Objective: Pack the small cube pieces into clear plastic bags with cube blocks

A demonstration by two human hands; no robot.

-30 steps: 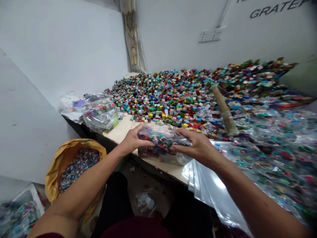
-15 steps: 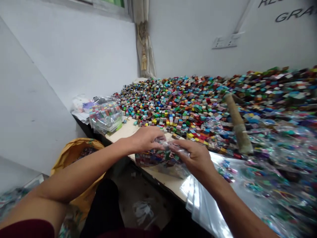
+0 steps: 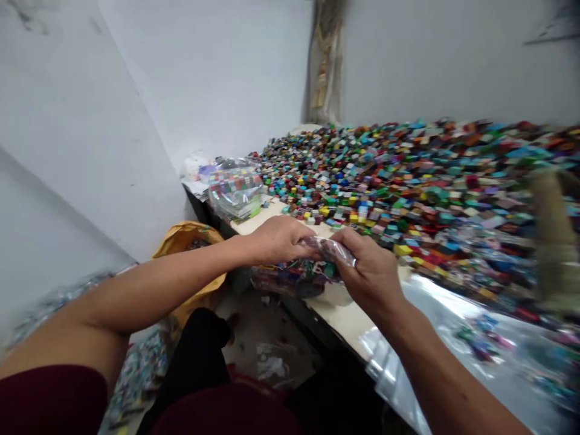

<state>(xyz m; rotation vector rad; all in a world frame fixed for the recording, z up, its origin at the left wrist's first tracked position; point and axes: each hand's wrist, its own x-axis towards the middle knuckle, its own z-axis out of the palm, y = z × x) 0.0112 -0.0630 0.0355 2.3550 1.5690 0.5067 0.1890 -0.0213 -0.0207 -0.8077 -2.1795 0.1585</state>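
A clear plastic bag (image 3: 296,279) with dark, colourful contents hangs below my hands at the edge of the table (image 3: 338,311). My left hand (image 3: 281,240) pinches the gathered top of the bag on its left side. On the right side, my right hand (image 3: 369,266) grips the same shiny plastic, its fingers curled round it. Behind both hands lies a wide heap of small coloured blocks (image 3: 362,181). Motion blurs the bag's contents.
Filled clear bags (image 3: 235,187) stand at the table's left end. Flat clear bags (image 3: 435,308) lie at the right, with small colourful pieces on them. A blurred brown cylinder (image 3: 553,235) rests on the heap. An orange-yellow sack (image 3: 181,241) stands on the floor at left.
The view has swung left, so the table and heap appear further right. My hands have stayed on the bag, and its top now looks folded into a tighter strip between them.
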